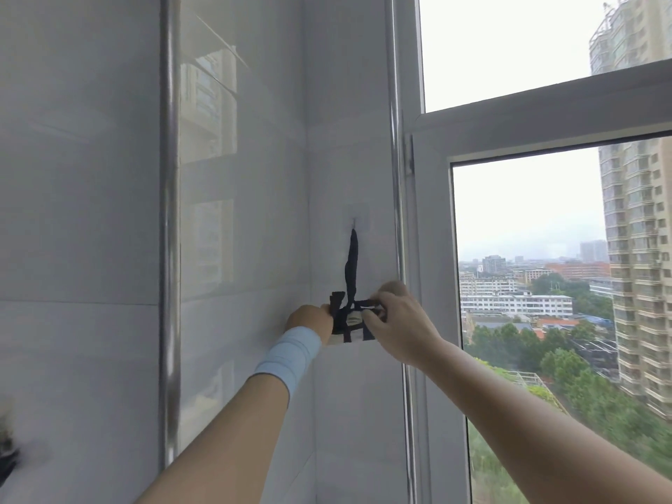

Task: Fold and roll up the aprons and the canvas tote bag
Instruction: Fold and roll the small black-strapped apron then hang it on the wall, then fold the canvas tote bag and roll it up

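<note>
Window [527,220]: daylight and tall buildings are being shown through it, just to the right of the work place.
Tiled wall [254,212]: the glossy corner surface is being used as the place where the bundle is hanging; a metal pipe [169,212] is running down it further left.
Left hand [309,318]: it is being kept closed on the left end of the bundle; a light blue wristband [289,354] is being worn just below it.
Right hand [396,318]: the fingers are being curled around the right end and the dark strap there; how tightly they are closing cannot be told, because the fingertips are hidden and a little blurred.
Rolled bundle [351,323]: pale cloth, wrapped by dark straps, is being held between both hands against the wall; whether it is an apron or the tote bag cannot be told.
Dark strap [352,263]: it is being stretched upward from the bundle to the hook.
Wall hook [354,223]: it is very small, and the strap loop is apparently being carried by it.
Step, as judged: the rolled piece is probably being tied or hung.
Risk: if the wrapping strap is being released while loose, the roll could be opened again.
Risk: if the bundle is being pulled down too strongly, the loop could slip off, or the hook could be loosened.
</note>
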